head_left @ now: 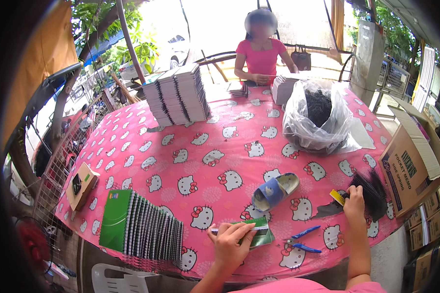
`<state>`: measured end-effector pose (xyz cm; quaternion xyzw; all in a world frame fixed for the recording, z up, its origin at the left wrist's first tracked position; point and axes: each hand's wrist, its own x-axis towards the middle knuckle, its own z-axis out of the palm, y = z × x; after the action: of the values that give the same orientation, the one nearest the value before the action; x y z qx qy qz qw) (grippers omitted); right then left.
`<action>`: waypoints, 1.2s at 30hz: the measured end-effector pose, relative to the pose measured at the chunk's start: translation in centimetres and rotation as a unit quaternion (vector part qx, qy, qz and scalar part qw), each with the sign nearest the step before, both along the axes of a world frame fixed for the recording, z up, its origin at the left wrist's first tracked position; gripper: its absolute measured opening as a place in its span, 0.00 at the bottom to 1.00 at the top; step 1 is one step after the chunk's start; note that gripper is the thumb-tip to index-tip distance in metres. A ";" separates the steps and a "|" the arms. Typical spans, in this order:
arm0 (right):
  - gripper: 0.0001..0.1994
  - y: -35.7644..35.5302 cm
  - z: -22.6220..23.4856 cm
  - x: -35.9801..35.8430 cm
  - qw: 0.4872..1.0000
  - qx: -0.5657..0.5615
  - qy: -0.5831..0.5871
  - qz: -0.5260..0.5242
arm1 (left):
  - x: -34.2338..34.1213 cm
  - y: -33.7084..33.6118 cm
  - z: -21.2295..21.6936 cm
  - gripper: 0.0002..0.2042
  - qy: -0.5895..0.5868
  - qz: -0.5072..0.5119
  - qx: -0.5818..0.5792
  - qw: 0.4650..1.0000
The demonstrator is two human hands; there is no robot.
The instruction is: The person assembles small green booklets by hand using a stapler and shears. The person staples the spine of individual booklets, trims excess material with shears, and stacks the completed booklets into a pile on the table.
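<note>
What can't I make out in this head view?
In the head view:
- Notebook: partly hidden by the left grip.
- Yellow piece: too small, partly behind the right grip.
- Carton: most contents hidden by walls and flaps.
- Chair: cut off by the lower edge.
- Co-worker: face blurred.

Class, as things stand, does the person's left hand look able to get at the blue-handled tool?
Probably yes: the blue-handled tool lies uncovered on the tablecloth, to the right of the left hand. That hand rests on a green notebook, which it might have to leave first.
</note>
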<state>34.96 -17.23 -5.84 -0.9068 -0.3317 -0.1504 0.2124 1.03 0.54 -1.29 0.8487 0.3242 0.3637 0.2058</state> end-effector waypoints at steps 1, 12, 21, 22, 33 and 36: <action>0.08 -0.2 -0.2 0.2 1.000 -0.004 -0.021 0.007 | 0.2 -0.1 0.2 0.08 -0.006 -0.002 -0.006 1.000; 0.10 9.7 5.7 -15.8 0.842 0.158 0.275 0.437 | 0.8 0.3 -0.6 0.08 -0.003 0.001 0.009 1.000; 0.08 9.7 5.6 -16.2 0.842 0.155 0.329 0.399 | 0.8 0.2 -0.8 0.07 -0.038 0.003 0.016 0.999; 0.09 9.7 5.7 -16.1 0.835 0.169 0.354 0.386 | 0.7 0.2 -0.9 0.08 -0.043 0.004 0.007 0.999; 0.11 9.6 5.7 -15.0 0.794 0.096 0.423 0.426 | 0.7 0.1 -0.8 0.08 -0.053 0.004 0.010 0.999; 0.11 9.9 6.7 -15.2 0.818 0.132 0.432 0.355 | 0.8 0.0 -0.7 0.09 -0.045 0.009 0.020 0.999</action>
<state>19.76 -7.35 0.84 -0.6613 -0.4818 0.3005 0.4901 1.81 0.54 -2.03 0.8323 0.3153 0.4099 0.1996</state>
